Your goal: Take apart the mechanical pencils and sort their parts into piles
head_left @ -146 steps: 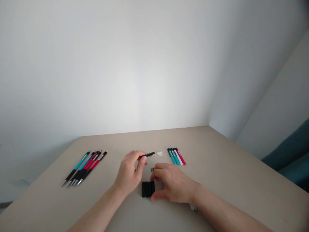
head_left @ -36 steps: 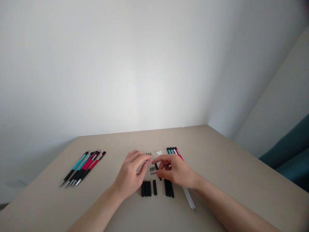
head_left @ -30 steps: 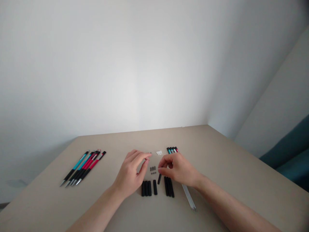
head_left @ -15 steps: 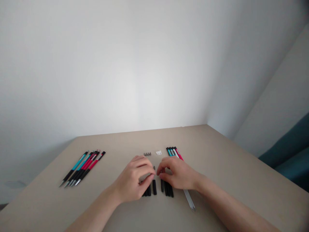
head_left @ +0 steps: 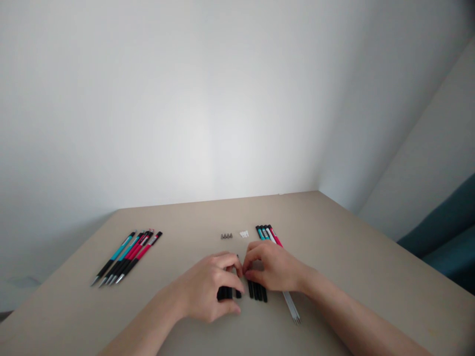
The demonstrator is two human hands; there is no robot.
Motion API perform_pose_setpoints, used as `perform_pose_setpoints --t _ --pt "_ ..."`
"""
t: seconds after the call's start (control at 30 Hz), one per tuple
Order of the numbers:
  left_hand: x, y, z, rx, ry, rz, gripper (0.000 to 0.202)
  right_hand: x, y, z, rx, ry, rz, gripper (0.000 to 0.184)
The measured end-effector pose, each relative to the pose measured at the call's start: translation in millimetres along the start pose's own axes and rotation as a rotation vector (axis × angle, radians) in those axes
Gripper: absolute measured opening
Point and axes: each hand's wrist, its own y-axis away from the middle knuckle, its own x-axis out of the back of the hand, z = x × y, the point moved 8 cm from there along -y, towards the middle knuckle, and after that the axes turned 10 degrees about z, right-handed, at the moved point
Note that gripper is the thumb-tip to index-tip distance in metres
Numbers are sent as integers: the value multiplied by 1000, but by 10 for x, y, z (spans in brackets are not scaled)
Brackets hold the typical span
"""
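Observation:
My left hand [head_left: 208, 287] lies over a row of short black pen grips [head_left: 224, 293] on the beige table [head_left: 352, 257], its fingers curled around them and touching them. My right hand [head_left: 274, 267] is beside it, fingertips pinched on the far ends of a second group of black pen parts [head_left: 258, 291]. The fingertips of both hands nearly meet. Thin white refills [head_left: 291, 307] stick out from under my right wrist. Whether either hand has lifted a part is hidden.
Several assembled teal and red pens [head_left: 128, 256] lie in a row at the left. Small grey tips [head_left: 226, 236], small white pieces [head_left: 244, 234] and several teal, white and red barrels [head_left: 267, 233] lie beyond my hands. A white wall stands behind the table.
Both hands came toward me and down onto the black parts. The right hand laid down the black piece it held. The grey tips, earlier hidden by my left hand, show now.

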Motion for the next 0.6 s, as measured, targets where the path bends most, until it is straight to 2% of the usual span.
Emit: perform_pose_setpoints --t 0.6 --pt "-14 27 -69 40 52 4 23 -41 28 9 32 1 -42 17"
